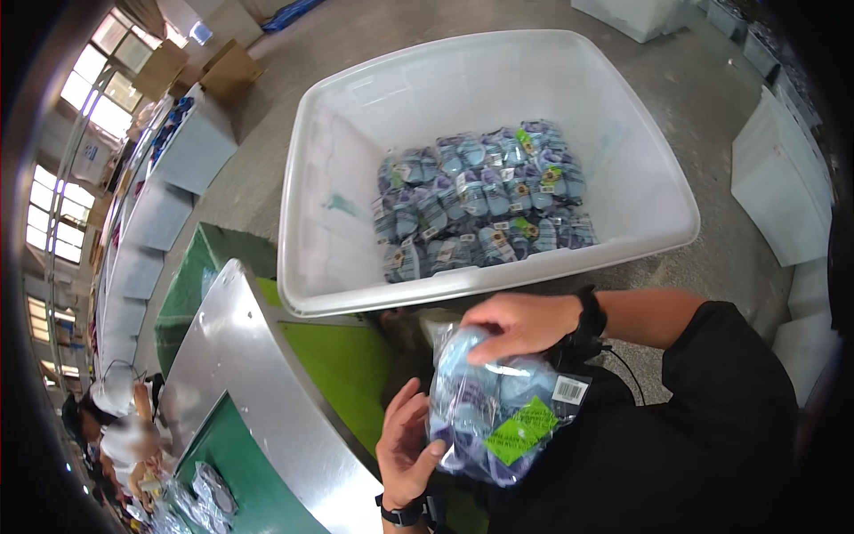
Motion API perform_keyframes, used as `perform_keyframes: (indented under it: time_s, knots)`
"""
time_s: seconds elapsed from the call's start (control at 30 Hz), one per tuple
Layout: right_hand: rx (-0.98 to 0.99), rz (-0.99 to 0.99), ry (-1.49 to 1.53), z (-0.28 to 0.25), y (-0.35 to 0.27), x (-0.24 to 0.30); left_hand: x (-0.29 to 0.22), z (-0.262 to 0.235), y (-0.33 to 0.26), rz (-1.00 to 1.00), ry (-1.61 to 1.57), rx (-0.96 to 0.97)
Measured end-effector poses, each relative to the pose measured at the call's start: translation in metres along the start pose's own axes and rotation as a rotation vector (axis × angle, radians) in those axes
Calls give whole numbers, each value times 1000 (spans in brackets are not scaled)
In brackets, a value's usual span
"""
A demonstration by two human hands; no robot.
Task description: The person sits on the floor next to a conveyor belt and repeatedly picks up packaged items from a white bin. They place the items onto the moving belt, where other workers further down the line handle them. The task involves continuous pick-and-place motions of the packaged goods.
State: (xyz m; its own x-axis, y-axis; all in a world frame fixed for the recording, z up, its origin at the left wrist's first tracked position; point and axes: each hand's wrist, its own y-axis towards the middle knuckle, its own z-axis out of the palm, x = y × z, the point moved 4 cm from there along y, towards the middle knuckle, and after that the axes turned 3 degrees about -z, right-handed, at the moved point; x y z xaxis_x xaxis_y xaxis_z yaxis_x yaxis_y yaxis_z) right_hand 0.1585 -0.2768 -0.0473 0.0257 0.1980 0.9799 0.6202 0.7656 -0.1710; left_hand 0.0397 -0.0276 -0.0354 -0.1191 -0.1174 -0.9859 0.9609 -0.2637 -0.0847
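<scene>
In front of my body I hold a clear plastic bag point(476, 392) of light blue and purple footwear that looks like slippers. It carries a bright green sticker and a white barcode label. My right hand point(525, 322) grips its upper end, thumb pressed on the plastic. At the lower left edge my left hand point(406, 447) holds the bag between thumb and fingers, some of them hidden behind it. Just beyond stands a large white plastic bin point(347, 98), with several similar bagged pairs point(480, 191) packed in rows on its bottom.
Left of me is a metal-edged table point(258, 356) with a green surface; clear bags point(209, 494) lie on it. A person point(129, 436) works beyond it. White tubs line the left side, and more white bins point(783, 178) stand at right. Cardboard boxes point(227, 71) sit far left.
</scene>
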Motion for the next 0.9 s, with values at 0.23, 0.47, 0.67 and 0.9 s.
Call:
perform_keyframes:
  time_s: [0.23,0.47,0.67,0.9]
  knots:
    - [-734,-54,-25,-147,-81,0,25,-69,-38,-92,173,-617]
    - [-1161,139,202,-233,-176,-100,38,-105,-68,-136,-11,-662]
    - [-943,681,-1070,-234,-245,-159,46,-110,-72,-147,-28,-667]
    - [-930,494,-528,-188,-189,-133,40,-109,-67,-171,-35,-647]
